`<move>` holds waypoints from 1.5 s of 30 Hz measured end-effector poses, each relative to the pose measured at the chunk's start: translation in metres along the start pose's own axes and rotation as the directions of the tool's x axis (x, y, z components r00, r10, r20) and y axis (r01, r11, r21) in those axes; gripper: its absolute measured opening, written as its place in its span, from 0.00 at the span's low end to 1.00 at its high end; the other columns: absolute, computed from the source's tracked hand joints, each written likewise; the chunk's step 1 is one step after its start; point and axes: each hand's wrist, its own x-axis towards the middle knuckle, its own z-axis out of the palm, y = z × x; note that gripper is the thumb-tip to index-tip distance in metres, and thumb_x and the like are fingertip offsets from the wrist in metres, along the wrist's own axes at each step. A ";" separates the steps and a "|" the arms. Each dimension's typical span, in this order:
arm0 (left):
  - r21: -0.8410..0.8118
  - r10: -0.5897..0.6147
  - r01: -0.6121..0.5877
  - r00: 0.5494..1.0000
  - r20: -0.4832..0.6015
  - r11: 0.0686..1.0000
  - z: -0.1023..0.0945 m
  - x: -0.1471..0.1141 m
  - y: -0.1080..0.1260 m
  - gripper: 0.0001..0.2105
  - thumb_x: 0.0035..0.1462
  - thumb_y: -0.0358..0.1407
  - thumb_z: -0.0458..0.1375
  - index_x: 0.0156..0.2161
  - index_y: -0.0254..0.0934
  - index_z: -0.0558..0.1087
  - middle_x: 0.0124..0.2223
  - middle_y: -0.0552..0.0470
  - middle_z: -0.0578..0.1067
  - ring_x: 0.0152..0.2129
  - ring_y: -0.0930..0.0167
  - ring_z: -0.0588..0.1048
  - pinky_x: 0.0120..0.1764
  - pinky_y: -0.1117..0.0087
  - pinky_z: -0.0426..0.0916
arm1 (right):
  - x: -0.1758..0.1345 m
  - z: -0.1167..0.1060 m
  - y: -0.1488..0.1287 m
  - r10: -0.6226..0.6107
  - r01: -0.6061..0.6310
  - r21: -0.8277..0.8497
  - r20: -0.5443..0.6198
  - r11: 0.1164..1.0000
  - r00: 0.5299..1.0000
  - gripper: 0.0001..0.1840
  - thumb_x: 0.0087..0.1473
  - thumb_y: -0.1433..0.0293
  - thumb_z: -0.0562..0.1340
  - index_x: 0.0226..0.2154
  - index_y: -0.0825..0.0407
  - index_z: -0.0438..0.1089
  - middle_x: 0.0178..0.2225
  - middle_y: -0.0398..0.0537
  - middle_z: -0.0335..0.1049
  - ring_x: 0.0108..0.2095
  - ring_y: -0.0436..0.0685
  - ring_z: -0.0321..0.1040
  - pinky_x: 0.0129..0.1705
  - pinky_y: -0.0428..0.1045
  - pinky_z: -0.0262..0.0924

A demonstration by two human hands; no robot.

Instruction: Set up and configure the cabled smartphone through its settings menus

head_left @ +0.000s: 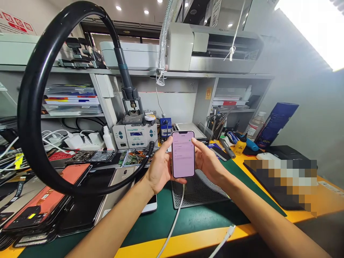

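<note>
Upright between my hands is a smartphone [183,161], its lit screen facing me with a pale pinkish page of text lines and a top notch. My left hand [159,165] is closed around its left side, thumb along the edge and a finger under the bottom. On the other side, my right hand [209,157] grips the right edge, its thumb at the upper right of the screen and its other fingers partly hidden. A white cable [177,213] runs from below the phone toward me. Beneath is a perforated grey mat [206,193].
A hot air station [134,136] stands behind, its thick black hose [29,107] looping across the left. Stacked phone parts [51,193] fill the left bench. A yellow bottle [240,146] and a black pad [274,186] lie right. Another cable end [228,233] hangs in front.
</note>
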 end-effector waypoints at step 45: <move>-0.057 -0.017 0.017 1.000 -0.001 0.998 -0.004 0.002 0.003 0.36 0.59 0.63 0.49 0.51 0.30 0.77 0.45 0.34 0.78 0.36 0.55 0.78 0.29 0.57 0.76 | 0.000 0.002 0.001 -0.039 0.039 0.022 -0.003 0.999 0.999 0.26 0.65 0.51 0.52 0.50 0.48 0.74 0.49 0.50 0.77 0.47 0.63 0.72 0.44 0.54 0.65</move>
